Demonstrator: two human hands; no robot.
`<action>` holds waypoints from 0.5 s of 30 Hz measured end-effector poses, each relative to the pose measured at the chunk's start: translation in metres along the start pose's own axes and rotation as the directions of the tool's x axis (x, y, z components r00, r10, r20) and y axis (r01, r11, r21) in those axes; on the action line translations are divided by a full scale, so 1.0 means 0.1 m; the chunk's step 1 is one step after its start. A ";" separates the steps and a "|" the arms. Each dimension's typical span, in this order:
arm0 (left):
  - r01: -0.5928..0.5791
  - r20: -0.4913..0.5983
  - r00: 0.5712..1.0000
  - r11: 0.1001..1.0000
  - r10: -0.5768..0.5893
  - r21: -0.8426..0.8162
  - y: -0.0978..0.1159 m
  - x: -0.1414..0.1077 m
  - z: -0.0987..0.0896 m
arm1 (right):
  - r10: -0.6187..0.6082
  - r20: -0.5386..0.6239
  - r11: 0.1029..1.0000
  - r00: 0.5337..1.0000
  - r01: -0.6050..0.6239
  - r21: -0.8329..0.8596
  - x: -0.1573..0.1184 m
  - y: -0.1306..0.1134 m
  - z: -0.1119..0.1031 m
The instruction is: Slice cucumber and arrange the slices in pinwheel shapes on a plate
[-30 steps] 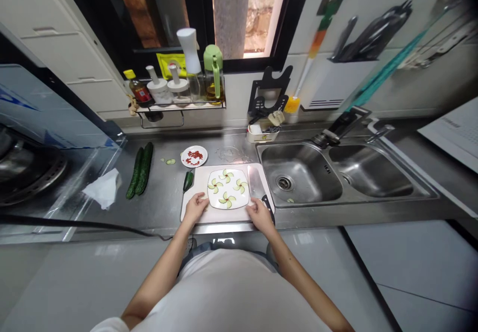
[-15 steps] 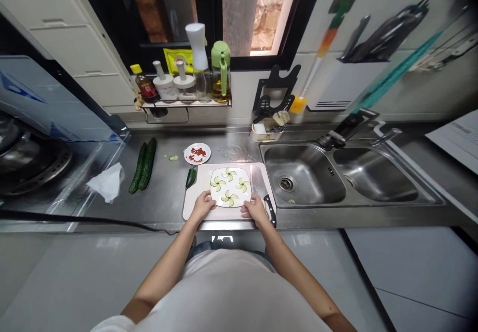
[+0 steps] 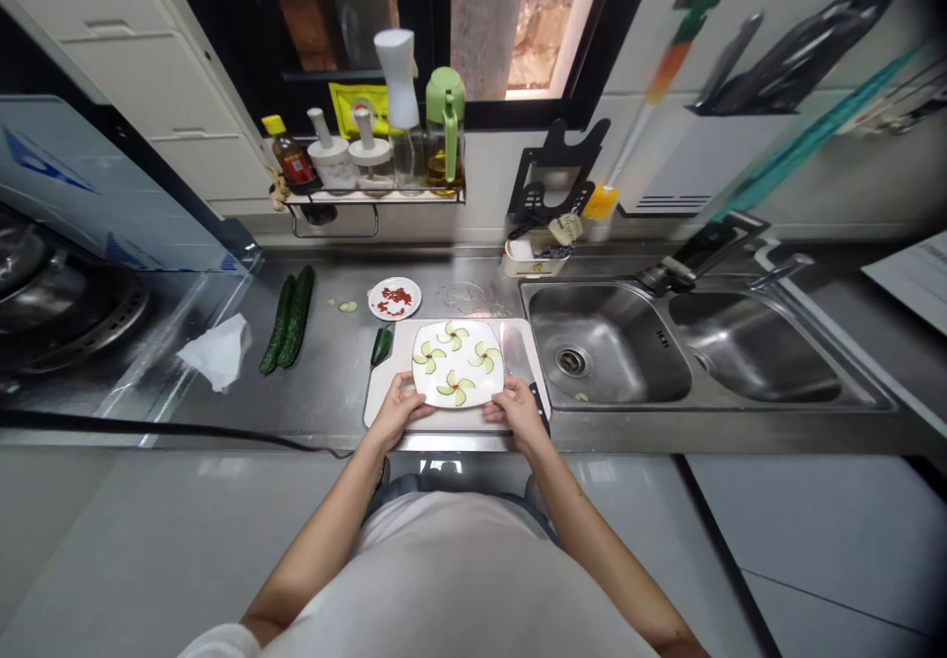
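Between my hands is a white square plate [image 3: 436, 383] bearing several pinwheels of cucumber slices [image 3: 455, 389] with small red centres. My left hand [image 3: 400, 409] grips its near left corner, my right hand [image 3: 520, 409] its near right corner. Fingers of both hands are closed on the rim. Under the plate lies a pale cutting board [image 3: 385, 394]. A knife [image 3: 513, 344] rests along the board's right side, its handle partly hidden by my right hand. At the board's upper left is a cut cucumber piece [image 3: 382, 345].
A small plate of chopped red bits [image 3: 395, 298] stands behind the board. Two whole cucumbers [image 3: 288, 321] and a crumpled white cloth or paper [image 3: 220, 350] lie to the left. The double sink [image 3: 607, 342] is on the right. A condiment rack [image 3: 377, 196] hangs below the window.
The plate looks slightly larger and closer, apparently raised a little off the board in both hands. My right hand now covers more of the knife handle. The whole view has shifted slightly.
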State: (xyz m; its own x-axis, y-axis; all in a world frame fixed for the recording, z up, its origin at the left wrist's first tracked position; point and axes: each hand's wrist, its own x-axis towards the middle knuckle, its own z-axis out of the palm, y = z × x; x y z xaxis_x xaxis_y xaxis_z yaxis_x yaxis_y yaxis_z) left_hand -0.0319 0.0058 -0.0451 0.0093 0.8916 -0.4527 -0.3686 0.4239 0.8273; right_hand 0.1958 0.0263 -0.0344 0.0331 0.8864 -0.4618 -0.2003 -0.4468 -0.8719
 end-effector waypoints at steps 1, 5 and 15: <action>-0.024 0.001 1.000 1.000 0.024 -0.016 0.02 -0.03 0.00 | -0.004 0.011 1.000 1.000 0.004 0.005 -0.03 -0.01 0.00; -0.096 -0.036 0.995 0.995 0.095 -0.030 0.08 -0.12 0.04 | 0.013 0.048 0.999 0.999 -0.016 0.043 -0.09 -0.08 0.03; -0.107 -0.050 0.993 0.992 0.110 0.066 0.09 -0.25 0.05 | 0.150 0.160 0.984 0.976 -0.163 0.068 -0.09 -0.30 0.17</action>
State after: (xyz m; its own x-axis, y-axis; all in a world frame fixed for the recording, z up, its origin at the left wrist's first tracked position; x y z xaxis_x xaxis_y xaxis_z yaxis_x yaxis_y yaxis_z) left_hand -0.0307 -0.0117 -0.0251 -0.0776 0.9239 -0.3747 -0.3051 0.3358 0.8912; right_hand 0.1850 0.0336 -0.0012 -0.1545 0.8171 -0.5555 -0.2688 -0.5758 -0.7722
